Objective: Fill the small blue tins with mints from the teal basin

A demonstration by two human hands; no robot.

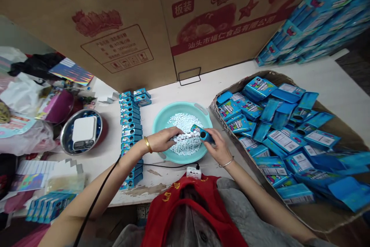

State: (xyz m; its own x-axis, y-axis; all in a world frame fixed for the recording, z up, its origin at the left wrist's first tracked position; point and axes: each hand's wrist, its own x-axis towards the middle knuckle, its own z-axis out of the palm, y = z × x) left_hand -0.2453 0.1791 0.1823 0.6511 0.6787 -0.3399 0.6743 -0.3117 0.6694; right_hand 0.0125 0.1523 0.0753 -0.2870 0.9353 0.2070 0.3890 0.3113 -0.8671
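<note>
A turquoise plastic basin (pixel 157 123) holds many small white candies (pixel 185 148). My right hand (pixel 218 147) grips a small blue candy box (pixel 204 136) over the basin's right side; a dark round opening shows in the box. My left hand (pixel 166 140), with a gold bracelet at the wrist, reaches over the basin's left side. Its fingers are curled together around some of the white candies. A brighter line of candies runs from those fingertips toward the box; whether something carries them, I cannot make out.
Left of the basin stands a column of blue boxes (pixel 130 121), white pieces showing in some. A cardboard tray (pixel 231 131) heaped with blue boxes lies right. Tall cartons (pixel 138 15) stand behind. A metal bowl (pixel 101 139) holds a white scale (pixel 84 129). A cable (pixel 170 166) crosses the table.
</note>
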